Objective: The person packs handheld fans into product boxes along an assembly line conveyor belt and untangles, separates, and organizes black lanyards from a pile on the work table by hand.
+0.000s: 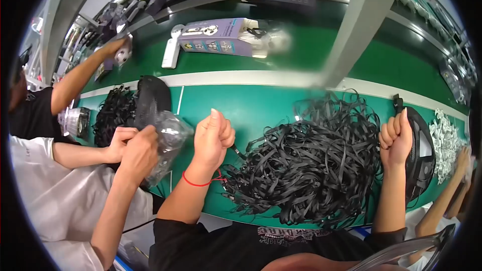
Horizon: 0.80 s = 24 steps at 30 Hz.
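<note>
My left hand [213, 138] is closed in a fist with the thumb up, over the green worktop left of a big heap of black straps [311, 165]. A loose strap end from the heap lies close beside its little finger. On the heap's right, my right hand [395, 139] makes a similar fist with the thumb raised. It partly covers a black oval case [420, 150] with a pale label. I see nothing held in either hand. A red cord [196, 184] circles my left wrist.
A purple printed box [216, 37] and a white handheld device [171, 52] lie on the conveyor beyond the worktop. A grey post [356, 30] rises at its edge. Left, a co-worker's hands [138, 150] handle a clear plastic bag [172, 133]. White straps [444, 145] lie right.
</note>
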Each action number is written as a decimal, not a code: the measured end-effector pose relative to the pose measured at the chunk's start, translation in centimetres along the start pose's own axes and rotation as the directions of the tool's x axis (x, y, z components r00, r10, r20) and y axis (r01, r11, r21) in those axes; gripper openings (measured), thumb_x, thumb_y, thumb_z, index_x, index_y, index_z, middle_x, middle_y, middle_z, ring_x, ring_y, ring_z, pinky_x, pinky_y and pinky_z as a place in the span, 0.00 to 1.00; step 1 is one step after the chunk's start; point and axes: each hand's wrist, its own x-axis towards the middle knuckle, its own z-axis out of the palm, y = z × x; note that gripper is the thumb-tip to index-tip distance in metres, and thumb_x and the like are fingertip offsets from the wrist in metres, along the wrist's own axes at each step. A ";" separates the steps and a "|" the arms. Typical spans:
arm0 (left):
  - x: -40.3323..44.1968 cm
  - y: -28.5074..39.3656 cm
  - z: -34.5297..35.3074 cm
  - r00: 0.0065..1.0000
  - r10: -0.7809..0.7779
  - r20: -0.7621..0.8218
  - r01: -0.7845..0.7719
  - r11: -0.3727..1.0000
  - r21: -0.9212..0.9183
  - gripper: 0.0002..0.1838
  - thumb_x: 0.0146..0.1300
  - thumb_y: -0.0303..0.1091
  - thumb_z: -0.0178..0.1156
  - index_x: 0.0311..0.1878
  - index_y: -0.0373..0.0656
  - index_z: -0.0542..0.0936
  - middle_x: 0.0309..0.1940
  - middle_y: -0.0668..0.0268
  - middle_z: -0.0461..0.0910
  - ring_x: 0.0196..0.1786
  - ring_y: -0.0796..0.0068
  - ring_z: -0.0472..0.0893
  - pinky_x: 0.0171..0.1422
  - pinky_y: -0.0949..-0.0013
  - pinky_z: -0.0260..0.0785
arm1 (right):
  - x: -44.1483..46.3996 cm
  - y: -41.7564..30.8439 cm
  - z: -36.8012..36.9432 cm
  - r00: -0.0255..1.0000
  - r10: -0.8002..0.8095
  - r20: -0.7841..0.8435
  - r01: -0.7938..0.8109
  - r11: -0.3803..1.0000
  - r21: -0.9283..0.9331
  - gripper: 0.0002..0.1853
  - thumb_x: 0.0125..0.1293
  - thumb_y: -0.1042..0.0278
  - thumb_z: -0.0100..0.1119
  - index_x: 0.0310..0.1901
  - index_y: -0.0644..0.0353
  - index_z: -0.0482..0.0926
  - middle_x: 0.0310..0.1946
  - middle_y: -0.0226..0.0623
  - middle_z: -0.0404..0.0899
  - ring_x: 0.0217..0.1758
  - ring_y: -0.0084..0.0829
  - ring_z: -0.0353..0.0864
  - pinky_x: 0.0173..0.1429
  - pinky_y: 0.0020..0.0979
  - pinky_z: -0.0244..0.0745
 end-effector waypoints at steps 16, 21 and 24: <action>-1.2 1.6 -1.4 0.998 0.035 0.054 -0.040 0.995 0.095 0.27 0.80 0.51 0.42 0.21 0.49 0.56 0.16 0.75 0.51 0.18 0.83 0.48 0.21 0.73 0.41 | -2.8 -1.0 2.8 0.979 -0.203 -0.038 0.203 0.979 -0.001 0.25 0.81 0.51 0.38 0.22 0.51 0.56 0.15 0.23 0.52 0.14 0.17 0.46 0.15 0.22 0.43; -1.8 2.0 -2.0 0.996 0.048 0.080 -0.055 0.995 0.088 0.27 0.80 0.49 0.42 0.22 0.49 0.56 0.16 0.75 0.51 0.18 0.83 0.48 0.21 0.73 0.40 | -3.0 -0.2 3.2 0.978 -0.208 0.026 0.209 0.976 -0.052 0.25 0.81 0.51 0.40 0.22 0.51 0.56 0.15 0.22 0.51 0.13 0.17 0.46 0.15 0.23 0.43; -2.2 1.8 -2.0 0.998 0.021 0.054 -0.024 0.998 0.066 0.27 0.80 0.46 0.42 0.21 0.48 0.57 0.16 0.76 0.51 0.18 0.84 0.49 0.21 0.73 0.41 | -2.9 -0.4 3.2 0.982 -0.181 -0.058 0.170 0.972 -0.162 0.24 0.80 0.51 0.42 0.23 0.53 0.62 0.15 0.22 0.53 0.13 0.17 0.48 0.15 0.23 0.43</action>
